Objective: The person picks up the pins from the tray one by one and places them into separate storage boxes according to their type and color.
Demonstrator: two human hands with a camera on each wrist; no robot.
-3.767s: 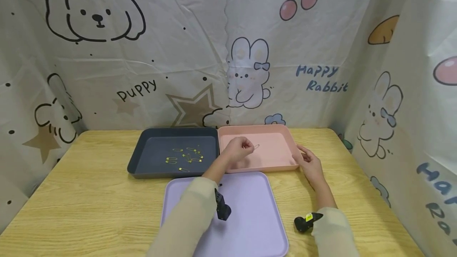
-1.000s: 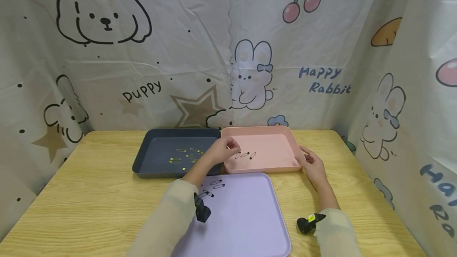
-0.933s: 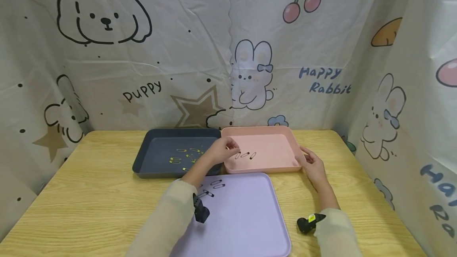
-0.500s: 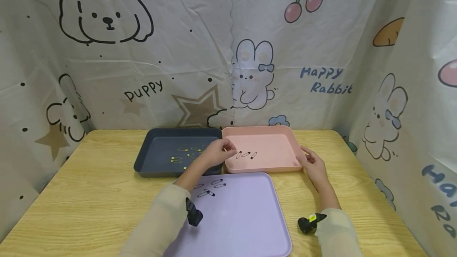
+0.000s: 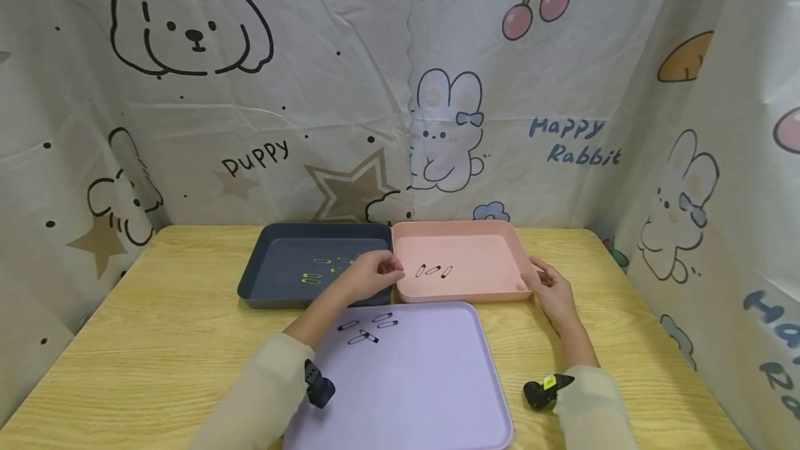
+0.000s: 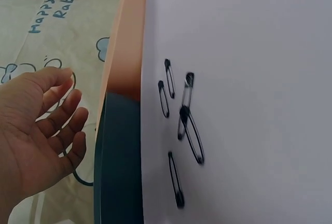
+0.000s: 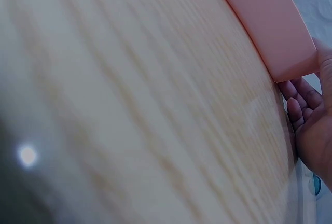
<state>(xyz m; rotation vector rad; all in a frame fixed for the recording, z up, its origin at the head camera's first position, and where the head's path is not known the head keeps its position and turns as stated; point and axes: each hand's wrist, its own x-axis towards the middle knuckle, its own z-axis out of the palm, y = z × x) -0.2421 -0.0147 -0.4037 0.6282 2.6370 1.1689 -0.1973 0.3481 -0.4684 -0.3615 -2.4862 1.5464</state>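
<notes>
The left hand [image 5: 370,275] hovers empty with relaxed fingers above the seam between the dark tray [image 5: 275,283] and the pink tray [image 5: 500,255]. Black safety pins [image 5: 365,328] lie on the purple tray [image 5: 431,387], just in front of the pink tray. The right hand [image 5: 553,292], fingers loose, touches the pink tray's right edge.

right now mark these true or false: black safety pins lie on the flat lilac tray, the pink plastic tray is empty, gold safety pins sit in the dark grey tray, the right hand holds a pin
1. Black safety pins lie on the flat lilac tray. True.
2. The pink plastic tray is empty. False: a few dark pins lie in it.
3. Gold safety pins sit in the dark grey tray. True.
4. The right hand holds a pin. False: it rests at the pink tray's right edge, holding no pin.
5. The left hand grips a pin. False: its fingers are relaxed and hold nothing.
</notes>
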